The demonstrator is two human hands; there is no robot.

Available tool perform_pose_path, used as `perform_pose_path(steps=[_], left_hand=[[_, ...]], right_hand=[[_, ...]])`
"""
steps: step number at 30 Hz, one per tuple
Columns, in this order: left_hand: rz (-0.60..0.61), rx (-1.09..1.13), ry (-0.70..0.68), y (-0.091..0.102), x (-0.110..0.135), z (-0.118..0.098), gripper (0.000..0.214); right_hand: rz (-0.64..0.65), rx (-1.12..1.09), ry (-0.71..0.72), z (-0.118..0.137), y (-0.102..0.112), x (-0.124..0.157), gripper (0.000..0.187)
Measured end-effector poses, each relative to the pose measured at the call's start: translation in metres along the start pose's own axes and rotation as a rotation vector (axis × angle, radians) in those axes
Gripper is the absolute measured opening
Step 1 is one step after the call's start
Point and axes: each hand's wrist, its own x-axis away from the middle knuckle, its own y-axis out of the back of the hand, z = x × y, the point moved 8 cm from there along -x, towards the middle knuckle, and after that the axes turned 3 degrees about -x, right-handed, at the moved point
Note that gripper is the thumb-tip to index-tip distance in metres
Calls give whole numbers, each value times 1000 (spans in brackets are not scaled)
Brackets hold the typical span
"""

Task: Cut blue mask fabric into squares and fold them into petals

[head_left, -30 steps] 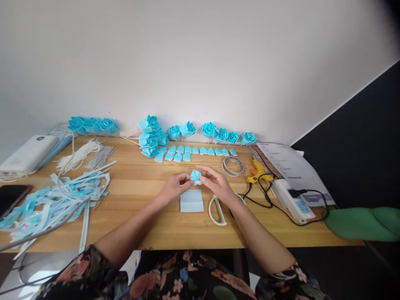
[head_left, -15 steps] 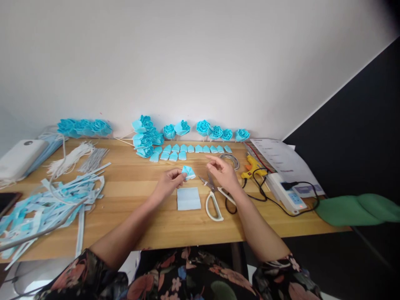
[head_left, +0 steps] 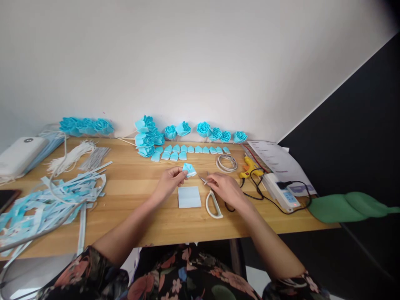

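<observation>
Left hand [head_left: 170,181] pinches 1 blue piece [head_left: 189,169] — right hand [head_left: 227,188] curls over scissors [head_left: 216,203], grip unclear.

The person wore a black garment [head_left: 195,281] covered in a dense floral print. Large blooms [head_left: 145,286] in salmon and dusty pink spread across the front, mixed with small pale pink blossoms [head_left: 176,285], a blue patch [head_left: 182,273] near the middle and a rounded dark green shape [head_left: 221,291]. The left sleeve [head_left: 83,271] and the right sleeve [head_left: 292,287] carried the same flowers on black; both looked loose and creased and ended around the elbow. The left hand [head_left: 170,182] and right hand [head_left: 226,187] were bare, like the forearms [head_left: 125,233].
</observation>
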Motion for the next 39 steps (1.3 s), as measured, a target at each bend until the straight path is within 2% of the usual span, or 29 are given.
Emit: perform_pose_path(steps=[7,14,18,21,25,27,29,33,39], left_hand=[[1,4,0,1,-1,2,35],[18,66,32,-1,-2,7,36],[27,108,56,-2,-1,8,35],[15,124,68,-3,0,9,35],[-26,136,63,-1,1,9,34],[-51,125,51,0,2,8,33],[-69,110,43,2,2,7,32],[-83,97,43,3,1,8,32],[-89,105,47,1,2,7,32]], right_hand=[[-116,-81,-14,-7,-9,0,15],[-194,-286,-133,-31,-17,0,16],[-296,-412,-164,-37,-13,4,16],[-418,-356,-97,-20,6,8,16],[-581,-173,179,31,37,10,13],[-636,-102,305,53,44,8,11],[-692,-39,372,67,46,5,11],[-749,21,403,73,36,-2,10],[-724,48,391,68,28,-4,11]])
